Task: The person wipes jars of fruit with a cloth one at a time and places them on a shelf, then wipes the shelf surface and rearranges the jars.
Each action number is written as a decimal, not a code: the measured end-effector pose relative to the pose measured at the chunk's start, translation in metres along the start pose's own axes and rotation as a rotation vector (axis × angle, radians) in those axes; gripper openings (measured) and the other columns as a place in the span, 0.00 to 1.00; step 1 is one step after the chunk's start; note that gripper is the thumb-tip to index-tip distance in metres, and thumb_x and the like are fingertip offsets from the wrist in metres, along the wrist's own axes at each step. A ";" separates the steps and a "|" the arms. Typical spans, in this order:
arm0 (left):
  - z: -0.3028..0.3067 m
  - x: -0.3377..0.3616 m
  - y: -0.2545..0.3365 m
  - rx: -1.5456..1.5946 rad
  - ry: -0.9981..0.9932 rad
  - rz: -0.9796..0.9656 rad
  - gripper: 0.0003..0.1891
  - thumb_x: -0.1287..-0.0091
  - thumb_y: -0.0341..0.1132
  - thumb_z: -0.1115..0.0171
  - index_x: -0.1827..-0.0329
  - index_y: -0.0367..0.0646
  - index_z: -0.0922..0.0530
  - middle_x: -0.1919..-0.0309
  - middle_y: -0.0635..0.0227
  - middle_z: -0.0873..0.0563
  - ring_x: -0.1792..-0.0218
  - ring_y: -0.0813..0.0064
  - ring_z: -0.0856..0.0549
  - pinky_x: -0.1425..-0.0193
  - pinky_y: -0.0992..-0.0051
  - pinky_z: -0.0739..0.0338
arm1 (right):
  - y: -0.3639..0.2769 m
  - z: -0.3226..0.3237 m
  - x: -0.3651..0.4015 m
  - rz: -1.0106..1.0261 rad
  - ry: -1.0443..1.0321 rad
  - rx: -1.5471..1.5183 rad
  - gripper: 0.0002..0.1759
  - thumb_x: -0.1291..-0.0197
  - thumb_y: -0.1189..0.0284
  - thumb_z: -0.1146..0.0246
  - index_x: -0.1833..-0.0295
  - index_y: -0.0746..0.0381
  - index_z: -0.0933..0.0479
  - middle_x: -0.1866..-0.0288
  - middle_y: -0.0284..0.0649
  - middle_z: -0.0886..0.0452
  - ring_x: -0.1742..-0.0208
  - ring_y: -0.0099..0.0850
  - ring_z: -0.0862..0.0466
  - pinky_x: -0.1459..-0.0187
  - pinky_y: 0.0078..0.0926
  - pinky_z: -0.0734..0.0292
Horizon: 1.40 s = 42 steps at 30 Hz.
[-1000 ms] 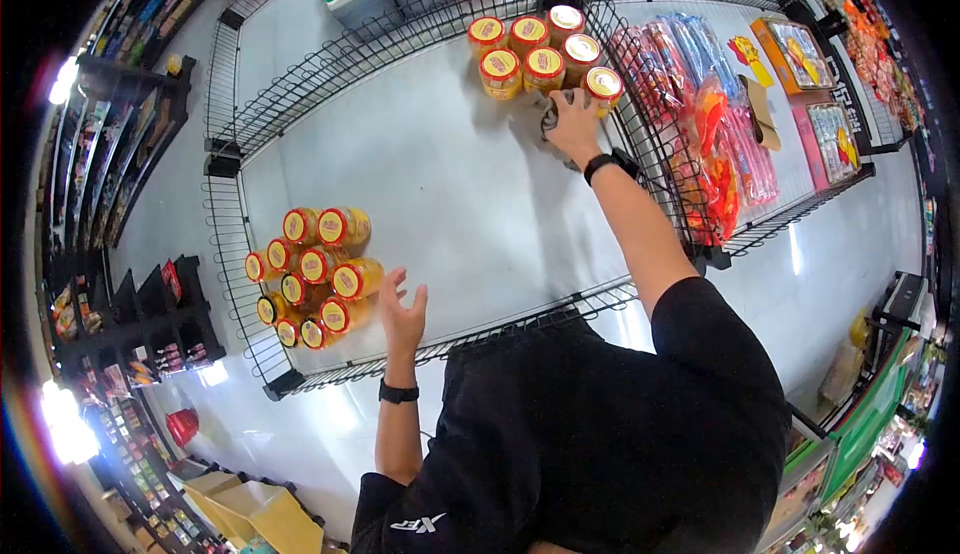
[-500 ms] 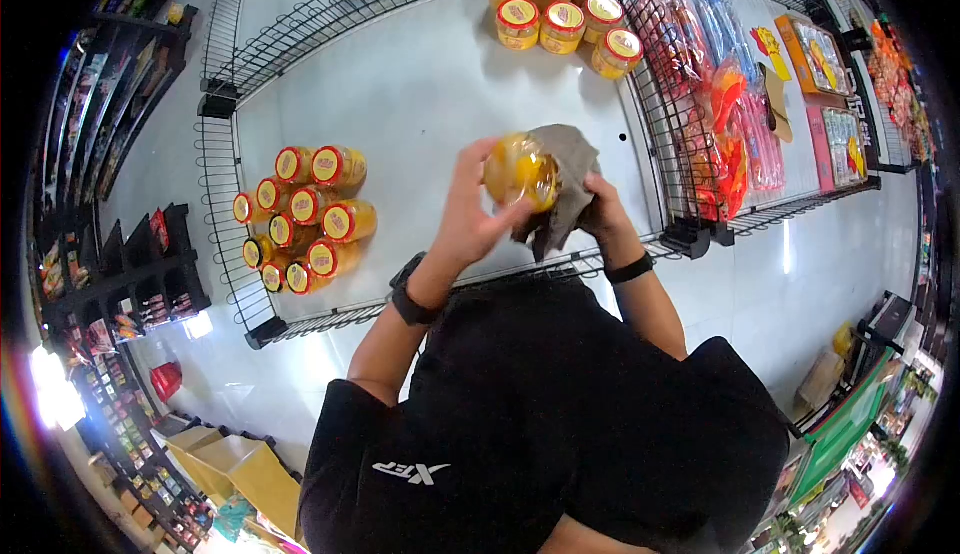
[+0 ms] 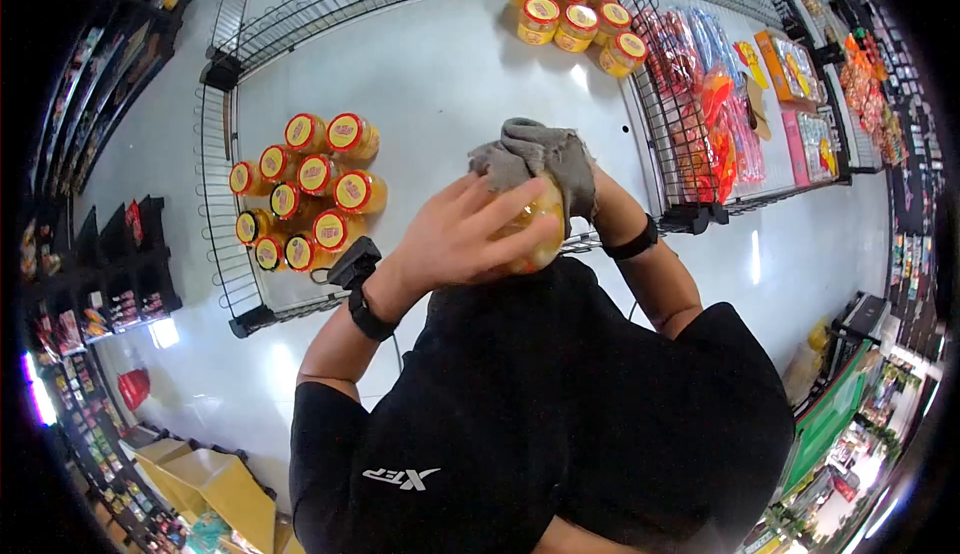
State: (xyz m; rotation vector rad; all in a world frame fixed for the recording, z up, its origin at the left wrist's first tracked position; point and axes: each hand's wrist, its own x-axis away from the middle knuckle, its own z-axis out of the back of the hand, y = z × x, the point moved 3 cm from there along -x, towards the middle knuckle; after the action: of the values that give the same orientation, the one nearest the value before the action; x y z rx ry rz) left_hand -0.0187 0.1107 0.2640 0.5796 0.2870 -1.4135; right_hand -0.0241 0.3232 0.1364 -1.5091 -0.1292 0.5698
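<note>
My left hand (image 3: 465, 229) is wrapped round a glass jar (image 3: 543, 232) with yellow contents, close in front of my chest. A grey cloth (image 3: 560, 159) is bunched over the jar's far side. My right hand (image 3: 605, 199) is at the cloth, its fingers mostly hidden behind the fabric. To the left stands a group of jars (image 3: 315, 174) with red-rimmed yellow lids, a few of them black-rimmed. A second group of similar jars (image 3: 577, 26) sits at the far right corner of the white shelf (image 3: 430, 104).
Black wire fencing (image 3: 215, 204) borders the shelf. Beyond the right divider lie packaged goods (image 3: 715, 104) in red, pink and blue, and boxes (image 3: 790, 69). A yellow carton (image 3: 215, 494) stands at the lower left. Dark store racks (image 3: 90, 284) line the left side.
The jar and cloth have come closer to my chest. My left hand has turned back-up over the jar, and the cloth is now bunched across its far side.
</note>
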 end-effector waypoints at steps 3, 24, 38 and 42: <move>0.010 0.033 -0.004 0.078 0.195 0.140 0.37 0.53 0.42 0.22 0.34 0.53 0.21 0.34 0.57 0.20 0.47 0.54 0.14 0.41 0.60 0.16 | -0.046 -0.029 -0.024 -0.113 0.327 -0.179 0.27 0.41 0.69 0.24 0.37 0.65 0.21 0.40 0.39 0.15 0.42 0.24 0.18 0.38 0.29 0.21; 0.069 0.088 0.012 0.169 0.408 0.285 0.48 0.60 0.52 0.12 0.36 0.36 0.22 0.41 0.45 0.17 0.44 0.49 0.13 0.41 0.57 0.16 | -0.104 -0.108 -0.077 -0.452 0.234 -0.292 0.26 0.26 0.58 0.40 0.36 0.68 0.22 0.38 0.43 0.16 0.39 0.28 0.18 0.37 0.30 0.23; 0.030 0.095 -0.025 0.164 0.722 -0.139 0.37 0.45 0.45 0.17 0.35 0.52 0.28 0.33 0.46 0.23 0.37 0.33 0.19 0.38 0.46 0.17 | -0.103 -0.169 -0.063 0.029 0.517 -1.463 0.52 0.33 0.27 0.55 0.22 0.59 0.34 0.25 0.48 0.26 0.30 0.45 0.22 0.28 0.49 0.28; 0.041 0.089 -0.024 0.282 0.630 -0.061 0.38 0.49 0.47 0.15 0.38 0.51 0.27 0.34 0.53 0.25 0.32 0.37 0.23 0.32 0.44 0.23 | -0.093 -0.157 -0.069 0.094 0.378 -1.540 0.53 0.35 0.25 0.57 0.22 0.57 0.34 0.25 0.48 0.27 0.28 0.47 0.24 0.27 0.49 0.29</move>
State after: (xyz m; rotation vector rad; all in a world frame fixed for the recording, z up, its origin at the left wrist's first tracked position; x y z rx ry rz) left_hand -0.0351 0.0126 0.2473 1.2592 0.6126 -1.3075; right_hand 0.0082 0.1558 0.2309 -3.0976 -0.2207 0.1656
